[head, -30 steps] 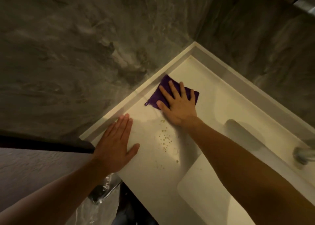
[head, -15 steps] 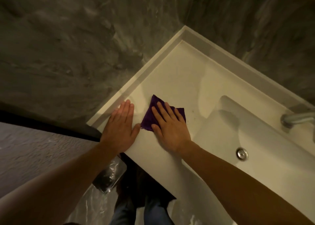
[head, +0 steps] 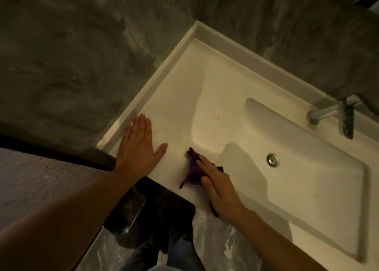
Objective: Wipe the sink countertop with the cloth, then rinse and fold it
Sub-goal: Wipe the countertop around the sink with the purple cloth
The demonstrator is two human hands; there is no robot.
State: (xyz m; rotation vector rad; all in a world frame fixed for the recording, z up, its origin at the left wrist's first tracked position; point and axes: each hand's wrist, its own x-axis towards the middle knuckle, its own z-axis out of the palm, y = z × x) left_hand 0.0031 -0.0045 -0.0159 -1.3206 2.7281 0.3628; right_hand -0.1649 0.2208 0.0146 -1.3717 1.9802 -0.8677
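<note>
While the right hand (head: pixel 217 186) presses flat, fingers together, on the bunched purple cloth (head: pixel 191 173) at the countertop's (head: pixel 205 98) front edge, wiping looks underway; rinse and fold not started. Left hand (head: pixel 139 147) lies spread, palm down, bracing near the left rim, holding nothing. Cloth partly overhangs the front lip, so it could slip off. Open room: back corner and the strip toward the basin (head: pixel 307 157). Faucet (head: pixel 336 114) well apart.
</note>
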